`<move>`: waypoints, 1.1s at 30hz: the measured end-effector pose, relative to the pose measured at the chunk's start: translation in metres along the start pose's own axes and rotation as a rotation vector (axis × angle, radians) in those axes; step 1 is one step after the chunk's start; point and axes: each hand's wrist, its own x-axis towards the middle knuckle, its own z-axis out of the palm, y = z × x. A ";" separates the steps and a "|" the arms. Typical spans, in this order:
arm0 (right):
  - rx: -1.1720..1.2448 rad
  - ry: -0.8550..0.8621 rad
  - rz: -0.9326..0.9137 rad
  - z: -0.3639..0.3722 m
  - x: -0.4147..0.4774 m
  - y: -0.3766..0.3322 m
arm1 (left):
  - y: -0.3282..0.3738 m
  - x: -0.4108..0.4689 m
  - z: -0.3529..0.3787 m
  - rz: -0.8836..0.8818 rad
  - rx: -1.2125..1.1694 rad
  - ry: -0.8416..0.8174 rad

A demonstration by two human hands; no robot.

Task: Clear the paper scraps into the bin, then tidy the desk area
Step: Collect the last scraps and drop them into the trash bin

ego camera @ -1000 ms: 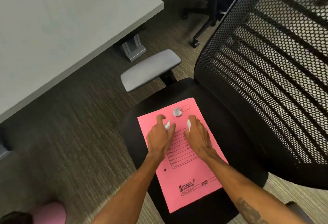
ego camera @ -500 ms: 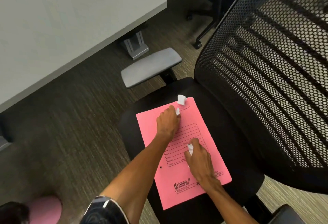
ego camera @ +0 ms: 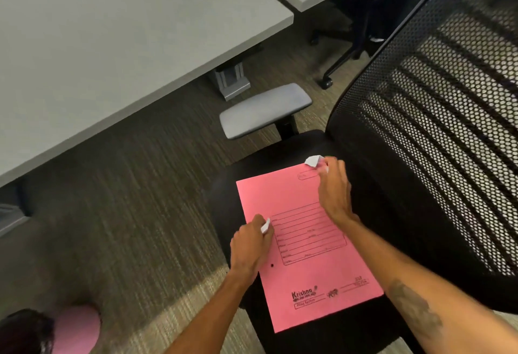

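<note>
A pink file folder (ego camera: 308,275) lies on the black seat of an office chair (ego camera: 398,207). My left hand (ego camera: 252,244) rests at the folder's left edge, closed around a small white paper scrap (ego camera: 265,226) that sticks out between the fingers. My right hand (ego camera: 335,193) reaches over the folder's far right corner with a bit of white paper tucked in its fingers. Its fingertips touch a crumpled white scrap (ego camera: 312,160) lying at that corner. No bin is in view.
The chair's grey armrest (ego camera: 265,111) and black mesh backrest (ego camera: 437,118) stand beyond and to the right. A grey desk (ego camera: 112,45) fills the upper left, with another chair's wheeled base (ego camera: 326,81) behind. A pink rounded object (ego camera: 75,331) sits on the carpet at bottom left.
My left hand has pulled back from the far scrap to the folder's left edge, still holding paper. My right hand has moved forward to the crumpled scrap at the far corner.
</note>
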 end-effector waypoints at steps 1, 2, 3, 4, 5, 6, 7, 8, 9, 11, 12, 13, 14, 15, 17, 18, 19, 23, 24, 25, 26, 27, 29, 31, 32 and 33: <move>-0.035 0.008 0.006 -0.001 0.014 -0.006 | -0.007 -0.003 -0.001 -0.009 -0.014 -0.003; -0.079 0.004 0.021 -0.001 0.027 -0.011 | -0.013 -0.006 -0.001 -0.018 -0.029 -0.005; -0.114 -0.008 0.047 0.000 0.038 -0.013 | -0.017 -0.008 -0.001 -0.023 -0.045 -0.002; -0.143 -0.025 0.077 0.002 0.046 -0.015 | -0.020 -0.009 -0.001 -0.026 -0.064 0.001; -0.174 -0.045 0.097 0.005 0.052 -0.017 | -0.023 -0.010 -0.001 -0.030 -0.080 0.004; -0.206 -0.068 0.110 0.008 0.056 -0.018 | -0.024 -0.011 -0.002 -0.034 -0.091 0.003; -0.239 -0.092 0.111 0.012 0.059 -0.018 | -0.025 -0.012 -0.002 -0.036 -0.101 0.006; -0.266 -0.118 0.101 0.017 0.060 -0.016 | -0.027 -0.011 -0.002 -0.037 -0.112 0.018; -0.287 -0.148 0.088 0.023 0.060 -0.015 | -0.029 -0.011 -0.003 -0.037 -0.123 0.033; -0.300 -0.191 0.082 0.032 0.058 -0.016 | -0.033 -0.010 -0.005 -0.036 -0.145 0.049; -0.309 -0.197 0.074 0.035 0.057 -0.018 | -0.035 -0.011 -0.006 -0.036 -0.156 0.048; -0.330 -0.194 0.053 0.036 0.056 -0.019 | -0.036 -0.011 -0.007 -0.033 -0.162 0.041; -0.363 -0.192 0.020 0.037 0.055 -0.022 | -0.038 -0.013 -0.009 -0.034 -0.168 0.031; -0.391 -0.188 -0.015 0.039 0.053 -0.024 | -0.040 -0.014 -0.009 -0.033 -0.173 0.023; -0.378 -0.153 -0.049 0.039 0.048 -0.027 | -0.043 -0.017 -0.012 -0.052 -0.206 0.024; -0.337 -0.128 -0.053 0.041 0.044 -0.031 | -0.045 -0.018 -0.014 -0.082 -0.248 0.040; -0.284 -0.102 -0.055 0.044 0.038 -0.035 | -0.047 -0.018 -0.016 -0.121 -0.307 0.058; -0.124 -0.108 -0.081 0.061 -0.003 -0.052 | -0.055 -0.024 -0.025 -0.290 -0.650 0.136; -0.102 -0.126 -0.083 0.068 -0.016 -0.059 | -0.060 -0.026 -0.030 -0.301 -0.680 0.152; -0.077 -0.136 -0.074 0.075 -0.028 -0.064 | -0.064 -0.028 -0.034 -0.316 -0.705 0.160; -0.049 -0.144 -0.064 0.083 -0.041 -0.071 | -0.070 -0.030 -0.039 -0.343 -0.737 0.169; -0.021 -0.151 -0.055 0.093 -0.056 -0.079 | -0.079 -0.033 -0.046 -0.376 -0.772 0.183; 0.023 -0.174 -0.035 0.113 -0.085 -0.096 | -0.100 -0.040 -0.058 -0.443 -0.818 0.213; 0.047 -0.225 -0.004 0.129 -0.109 -0.109 | -0.118 -0.047 -0.069 -0.517 -0.870 0.225; 0.055 -0.266 0.008 0.139 -0.124 -0.119 | -0.132 -0.052 -0.076 -0.558 -0.905 0.230; 0.060 -0.310 0.022 0.151 -0.140 -0.130 | -0.148 -0.059 -0.084 -0.597 -0.931 0.232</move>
